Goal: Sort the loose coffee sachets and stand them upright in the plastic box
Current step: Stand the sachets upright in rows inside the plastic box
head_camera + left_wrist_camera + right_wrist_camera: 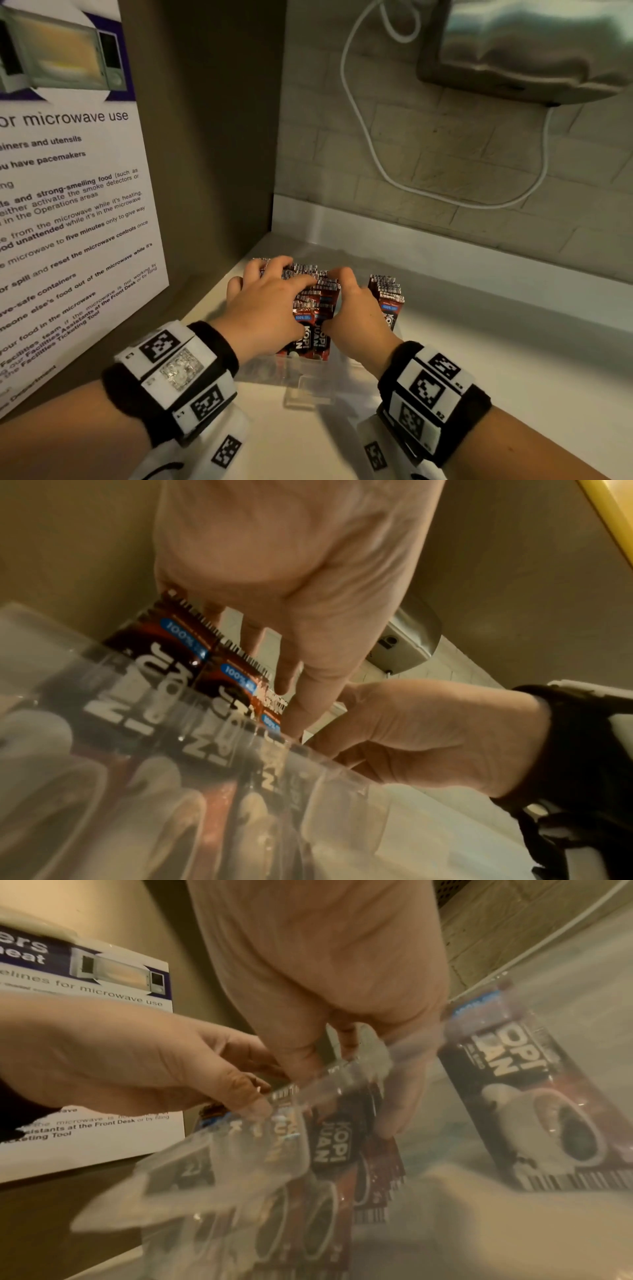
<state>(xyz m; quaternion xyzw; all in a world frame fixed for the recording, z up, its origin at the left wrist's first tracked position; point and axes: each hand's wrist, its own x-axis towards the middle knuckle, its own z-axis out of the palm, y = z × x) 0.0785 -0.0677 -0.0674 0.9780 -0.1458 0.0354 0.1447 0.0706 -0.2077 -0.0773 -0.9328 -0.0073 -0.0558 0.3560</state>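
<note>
While the left hand [263,301] lies flat-fingered on the red-and-black foil coffee sachets [313,308] and the right hand [352,308] pinches their edge, most already stand upright in the clear plastic box [308,390], a smaller row [388,299] at three o'clock.

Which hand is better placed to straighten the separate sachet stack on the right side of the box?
Right, probably. The right hand sits beside that stack; the left hand lies over the main bundle.

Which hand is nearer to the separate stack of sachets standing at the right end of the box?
Right. The right hand sits just left of the separate stack, working the main bunch; the left hand lies farther left, across that bunch's tops.
</note>
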